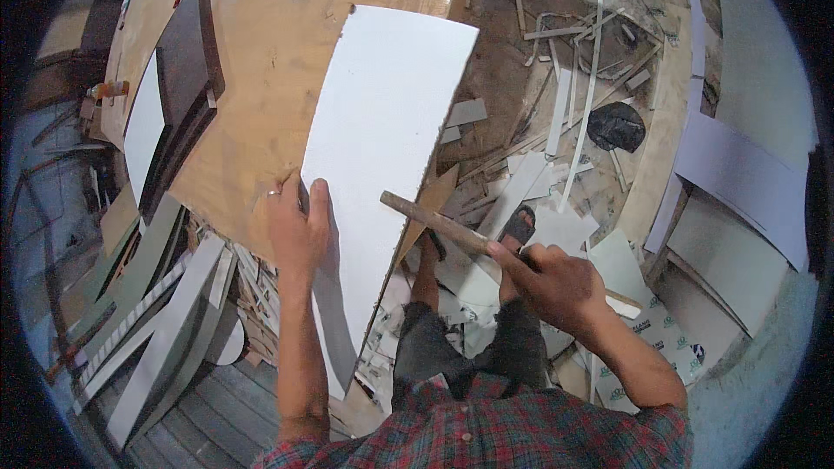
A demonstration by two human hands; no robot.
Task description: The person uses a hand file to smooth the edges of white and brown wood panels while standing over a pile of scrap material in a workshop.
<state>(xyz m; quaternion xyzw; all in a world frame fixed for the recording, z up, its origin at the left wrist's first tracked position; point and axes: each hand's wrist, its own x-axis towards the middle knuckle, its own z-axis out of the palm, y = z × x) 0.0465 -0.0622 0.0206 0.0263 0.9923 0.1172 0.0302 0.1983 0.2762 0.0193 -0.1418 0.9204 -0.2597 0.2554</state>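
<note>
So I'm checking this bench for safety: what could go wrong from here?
The white panel overhangs the plywood table, so it could tip or slide off. The left hand lies flat on it, close to where the wooden tool handle in the right hand points. Offcuts litter the floor: a trip hazard.

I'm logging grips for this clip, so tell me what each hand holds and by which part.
The left hand presses on the white board at its left edge. The right hand closes its grip on the lower end of a wooden stick.
</note>
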